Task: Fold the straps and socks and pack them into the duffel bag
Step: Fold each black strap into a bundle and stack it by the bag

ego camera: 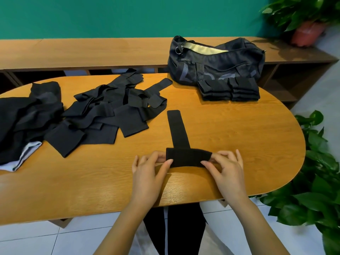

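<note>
A black strap (185, 155) lies on the wooden table (239, 137) in front of me, its wide end folded across and its narrow tail reaching away. My left hand (149, 172) pinches the folded part's left end. My right hand (226, 168) pinches its right end. A loose heap of black straps (110, 109) covers the table's left-middle, and a pile of dark socks (27, 115) lies at the far left. A neat stack of folded black straps (230, 89) sits before the open black duffel bag (217, 61) at the back right.
A long wooden bench (92, 52) runs behind the table under a green wall. Leafy plants (322, 181) crowd the table's right end, and a potted plant (307, 32) stands at the back right. White floor tiles show below the table's near edge.
</note>
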Demonstrator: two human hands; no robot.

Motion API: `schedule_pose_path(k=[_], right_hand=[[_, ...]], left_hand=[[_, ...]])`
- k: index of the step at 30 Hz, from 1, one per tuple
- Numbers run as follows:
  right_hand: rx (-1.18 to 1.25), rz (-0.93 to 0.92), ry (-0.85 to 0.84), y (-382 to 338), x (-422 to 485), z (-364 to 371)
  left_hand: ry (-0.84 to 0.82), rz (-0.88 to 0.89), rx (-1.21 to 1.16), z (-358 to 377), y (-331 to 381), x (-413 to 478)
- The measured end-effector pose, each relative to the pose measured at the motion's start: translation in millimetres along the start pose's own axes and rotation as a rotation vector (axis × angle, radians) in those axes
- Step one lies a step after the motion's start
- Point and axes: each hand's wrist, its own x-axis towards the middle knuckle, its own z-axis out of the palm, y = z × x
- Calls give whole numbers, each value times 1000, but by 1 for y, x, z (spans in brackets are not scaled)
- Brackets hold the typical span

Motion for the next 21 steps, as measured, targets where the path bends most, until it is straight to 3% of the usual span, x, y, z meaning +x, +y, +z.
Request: schedule_pose_path(k=[7,10,13,17,21], right_hand=[[28,96,-74,-8,2,8],[-63,36,-76,-7,2,8],[-46,-150,-197,-4,4,6],[-57,-242,-372,-2,3,10],[-76,-208,-365,-3,0,12]], left_hand=[[51,-69,181,0,-2,2],[53,45,281,-4,-5,2],[-67,177,244,-11,-8,5],[-320,183,287,-14,-8,8],[-302,171,280,-10,-10,6]])
